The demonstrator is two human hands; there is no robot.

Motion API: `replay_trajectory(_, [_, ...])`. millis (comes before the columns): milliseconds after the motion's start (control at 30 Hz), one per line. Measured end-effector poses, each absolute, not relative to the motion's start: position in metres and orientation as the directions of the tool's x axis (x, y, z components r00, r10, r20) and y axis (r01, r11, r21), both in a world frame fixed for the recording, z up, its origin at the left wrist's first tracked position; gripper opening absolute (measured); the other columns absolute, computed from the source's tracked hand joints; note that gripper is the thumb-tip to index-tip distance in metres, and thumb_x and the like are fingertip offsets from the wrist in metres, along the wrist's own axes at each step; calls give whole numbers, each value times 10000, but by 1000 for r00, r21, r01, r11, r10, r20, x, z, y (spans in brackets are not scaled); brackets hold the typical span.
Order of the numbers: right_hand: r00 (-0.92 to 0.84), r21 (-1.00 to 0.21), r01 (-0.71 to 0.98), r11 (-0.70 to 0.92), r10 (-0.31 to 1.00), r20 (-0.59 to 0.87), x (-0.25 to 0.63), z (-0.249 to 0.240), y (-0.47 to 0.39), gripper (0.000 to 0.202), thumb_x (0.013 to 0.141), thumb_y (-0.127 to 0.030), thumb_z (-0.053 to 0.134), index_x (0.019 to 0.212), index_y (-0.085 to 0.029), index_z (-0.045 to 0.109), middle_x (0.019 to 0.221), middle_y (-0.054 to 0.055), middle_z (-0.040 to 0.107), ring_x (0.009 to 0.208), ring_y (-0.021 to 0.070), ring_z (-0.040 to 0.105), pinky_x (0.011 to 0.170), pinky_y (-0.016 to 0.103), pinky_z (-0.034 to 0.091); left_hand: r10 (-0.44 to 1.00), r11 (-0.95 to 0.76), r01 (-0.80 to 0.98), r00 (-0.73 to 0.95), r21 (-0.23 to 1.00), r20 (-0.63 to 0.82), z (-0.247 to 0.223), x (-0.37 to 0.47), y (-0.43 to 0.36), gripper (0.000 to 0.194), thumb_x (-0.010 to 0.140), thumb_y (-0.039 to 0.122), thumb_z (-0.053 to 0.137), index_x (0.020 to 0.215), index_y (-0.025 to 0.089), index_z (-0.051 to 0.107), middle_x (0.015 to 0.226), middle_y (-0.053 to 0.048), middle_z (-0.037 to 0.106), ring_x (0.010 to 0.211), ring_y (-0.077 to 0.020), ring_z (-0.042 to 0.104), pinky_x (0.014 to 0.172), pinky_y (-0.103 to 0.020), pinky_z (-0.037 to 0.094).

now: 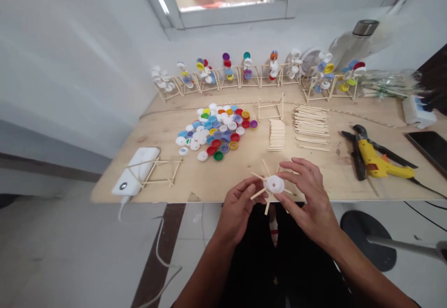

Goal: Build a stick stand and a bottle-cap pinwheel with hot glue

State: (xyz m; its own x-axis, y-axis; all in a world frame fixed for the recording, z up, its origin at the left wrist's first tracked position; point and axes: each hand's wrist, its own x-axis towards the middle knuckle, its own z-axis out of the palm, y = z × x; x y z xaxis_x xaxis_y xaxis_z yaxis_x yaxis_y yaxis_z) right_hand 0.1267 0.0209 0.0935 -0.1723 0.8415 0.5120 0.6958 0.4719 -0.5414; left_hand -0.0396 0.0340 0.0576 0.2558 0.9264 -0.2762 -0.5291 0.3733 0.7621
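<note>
Near the table's front edge I hold a small wheel (274,184), a round white hub with several wooden sticks standing out from it like spokes. My left hand (240,205) grips it from the left, thumb and fingers closed about the sticks. On the other side my right hand (309,196) has its thumb and index finger at the hub's edge, with the other fingers raised. Beyond the hands lie a pile of coloured bottle caps (216,133), a short stack of sticks (277,135) and a larger stack of longer sticks (310,127).
Finished stick frames with cap wheels (228,73) line the wall. A bare stick frame (270,109) stands before them. A yellow glue gun (384,161) and black-handled cutters (358,152) lie right, near a phone (429,150). Leftward, another frame (160,172) leans on a white power bank (136,170).
</note>
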Motion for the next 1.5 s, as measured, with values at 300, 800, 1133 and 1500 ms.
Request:
replay_trajectory(300, [-278, -507, 637, 580, 787, 551, 117, 117, 2, 283, 818, -230, 593, 1098, -218, 557, 1185, 98, 540, 1213, 280, 385, 977, 502, 342, 867, 490, -669, 441, 559, -233, 78, -39, 17, 268, 680, 264, 738, 904, 132, 671, 789, -39, 632, 635, -118, 549, 572, -238, 451])
replay_trajectory(800, [-307, -451, 652, 610, 756, 578, 117, 130, -18, 331, 810, -221, 600, 1136, -221, 545, 1176, 92, 550, 1206, 279, 399, 970, 493, 346, 863, 477, -675, 480, 563, -156, 83, -38, 1, 273, 683, 275, 741, 902, 158, 628, 758, -6, 608, 672, -108, 562, 610, -215, 451])
replay_trajectory(1133, [-294, -396, 690, 605, 735, 611, 116, 134, -22, 319, 800, -245, 602, 1118, -233, 574, 1136, 83, 594, 1179, 293, 441, 937, 493, 366, 882, 449, -656, 433, 607, -185, 87, -37, -1, 309, 641, 296, 770, 879, 153, 636, 763, -18, 614, 729, -123, 556, 699, -233, 437])
replay_trajectory(1500, [-267, -390, 693, 607, 718, 643, 115, 129, -20, 308, 797, -237, 616, 1102, -214, 578, 1102, 84, 612, 1154, 286, 460, 932, 485, 365, 882, 443, -665, 444, 602, -158, 84, -37, 0, 311, 647, 295, 765, 892, 158, 631, 804, -26, 617, 765, -130, 564, 749, -250, 437])
